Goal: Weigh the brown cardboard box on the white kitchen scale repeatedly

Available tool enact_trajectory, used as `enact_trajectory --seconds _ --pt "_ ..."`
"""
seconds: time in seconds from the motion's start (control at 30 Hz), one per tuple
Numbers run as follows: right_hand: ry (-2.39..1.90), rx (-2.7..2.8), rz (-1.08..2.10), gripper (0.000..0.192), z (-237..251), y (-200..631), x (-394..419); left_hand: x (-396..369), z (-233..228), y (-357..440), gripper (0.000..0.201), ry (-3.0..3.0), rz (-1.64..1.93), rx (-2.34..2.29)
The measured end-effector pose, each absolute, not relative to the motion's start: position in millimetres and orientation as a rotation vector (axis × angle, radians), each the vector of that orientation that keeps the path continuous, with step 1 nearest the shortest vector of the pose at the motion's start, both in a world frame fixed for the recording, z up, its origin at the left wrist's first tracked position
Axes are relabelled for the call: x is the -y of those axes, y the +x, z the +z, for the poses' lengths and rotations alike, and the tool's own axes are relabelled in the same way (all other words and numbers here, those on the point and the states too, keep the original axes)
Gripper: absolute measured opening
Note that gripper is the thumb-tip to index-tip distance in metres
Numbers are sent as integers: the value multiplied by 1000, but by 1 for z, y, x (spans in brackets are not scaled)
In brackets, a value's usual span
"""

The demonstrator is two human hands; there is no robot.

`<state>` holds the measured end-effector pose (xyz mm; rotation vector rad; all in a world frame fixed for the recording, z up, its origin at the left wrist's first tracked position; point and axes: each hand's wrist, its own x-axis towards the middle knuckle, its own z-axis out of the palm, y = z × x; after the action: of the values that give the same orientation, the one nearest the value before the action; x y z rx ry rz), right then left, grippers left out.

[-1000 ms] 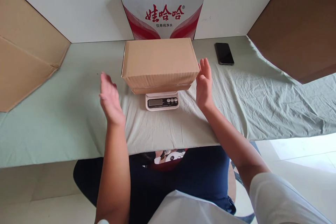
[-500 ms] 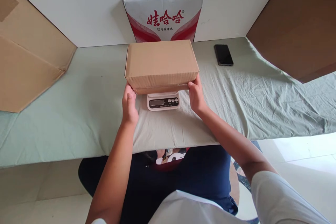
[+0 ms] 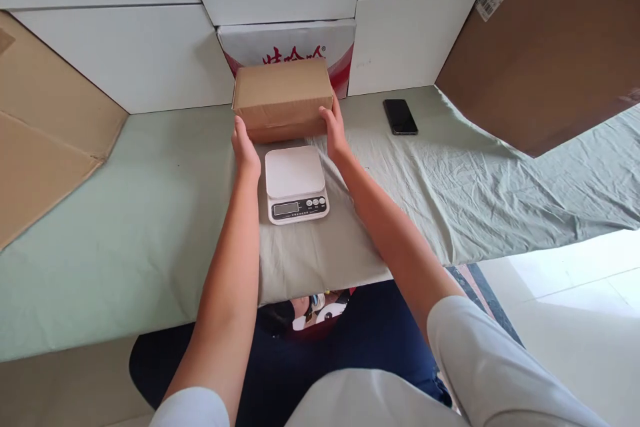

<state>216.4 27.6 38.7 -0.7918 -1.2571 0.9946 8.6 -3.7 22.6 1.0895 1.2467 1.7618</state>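
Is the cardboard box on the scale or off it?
Off: cardboard box sits behind the bare scale, held by both hands.

Bright, even daylight, my view sharp throughout. Strongest glare on floor right of green cloth (image 3: 475, 193). Soft shadow under my arms on cloth. Wide-angle bending of wall panels (image 3: 125, 53) behind cloth.

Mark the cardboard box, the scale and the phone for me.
cardboard box (image 3: 281, 87): head view, on its top face.
scale (image 3: 293, 170): head view, on the bare white weighing platform.
phone (image 3: 399, 116): head view, on the middle of its dark screen.
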Motion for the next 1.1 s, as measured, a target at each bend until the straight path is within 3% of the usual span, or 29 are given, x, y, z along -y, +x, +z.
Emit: enact_trajectory --seconds 0.27,0.43,0.7,0.83,1.1 --pt "-847 1259 1008 80 9 217 -34 4 5 4 82 1023 1685 -1269" --pt "-858 1149 1059 88 7 224 -43 5 8 -21 94 1055 1682 -1302" --pt "-951 1072 1121 94 5 240 -46 4 4 -52 89 1134 1701 -1305" --pt "-929 1072 1152 89 5 228 -38 6 7 -26 101 1127 1659 -1248" --pt "-877 1217 1076 75 17 214 -18 3 3 -6 92 1082 1700 -1194"
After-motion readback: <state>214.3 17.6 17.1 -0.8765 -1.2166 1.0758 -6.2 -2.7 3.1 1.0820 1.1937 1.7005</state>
